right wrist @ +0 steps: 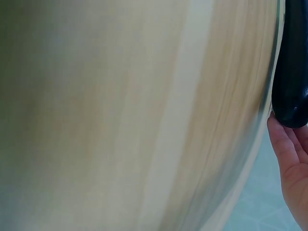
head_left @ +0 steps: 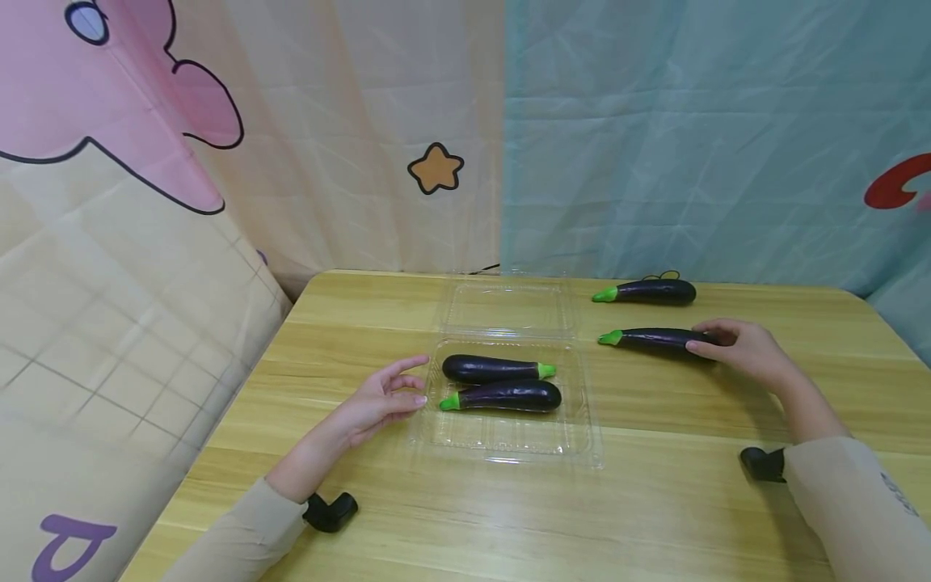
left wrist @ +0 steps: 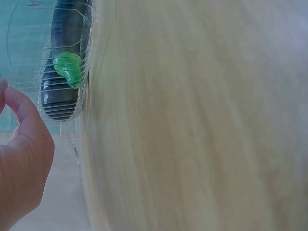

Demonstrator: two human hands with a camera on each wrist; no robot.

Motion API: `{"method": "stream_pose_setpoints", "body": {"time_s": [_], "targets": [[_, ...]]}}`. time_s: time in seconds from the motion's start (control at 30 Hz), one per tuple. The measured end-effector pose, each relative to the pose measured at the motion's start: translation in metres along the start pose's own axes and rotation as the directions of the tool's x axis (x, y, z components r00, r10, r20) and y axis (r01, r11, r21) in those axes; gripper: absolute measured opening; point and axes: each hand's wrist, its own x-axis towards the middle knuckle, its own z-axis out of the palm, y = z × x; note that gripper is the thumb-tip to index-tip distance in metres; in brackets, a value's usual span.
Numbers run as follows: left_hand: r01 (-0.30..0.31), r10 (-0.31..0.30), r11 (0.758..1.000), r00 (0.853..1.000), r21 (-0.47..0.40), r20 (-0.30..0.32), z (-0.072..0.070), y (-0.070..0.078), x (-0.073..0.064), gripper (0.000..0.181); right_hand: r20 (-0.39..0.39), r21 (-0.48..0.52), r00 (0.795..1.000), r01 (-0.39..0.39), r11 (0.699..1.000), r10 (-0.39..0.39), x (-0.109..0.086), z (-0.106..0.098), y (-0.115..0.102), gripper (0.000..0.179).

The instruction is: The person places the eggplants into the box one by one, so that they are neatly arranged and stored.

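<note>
My right hand [head_left: 742,347] holds the thick end of a dark purple eggplant [head_left: 650,339], thumb on its near side and fingers over the far side. Its green stem points left. In the right wrist view, the fingers [right wrist: 288,144] meet the rounded end of this eggplant [right wrist: 291,86]. My left hand [head_left: 381,400], fingers spread and loosely bent, is at the left side of a clear plastic clamshell box [head_left: 509,440]. Inside lie two eggplants, the farther one [head_left: 487,369] with its stem to the right, the nearer one [head_left: 512,396] with its stem to the left.
Another eggplant [head_left: 655,292] lies near the table's back edge, beyond the held one. The box's transparent lid [head_left: 509,309] is folded back flat behind it. The wooden table [head_left: 465,517] ends at printed curtains [head_left: 618,145]. Black wrist-camera mounts [head_left: 330,512] stick out beside both wrists.
</note>
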Motion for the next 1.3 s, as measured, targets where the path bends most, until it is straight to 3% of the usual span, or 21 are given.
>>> {"method": "stream_pose_setpoints", "body": {"time_s": [1.3], "targets": [[0.002, -0.002, 1.0, 1.0, 0.018, -0.007, 0.001, 0.001, -0.001, 0.07, -0.017, 0.046, 1.0, -0.004, 0.999, 0.005, -0.013, -0.004, -0.023, 0.065]]}}
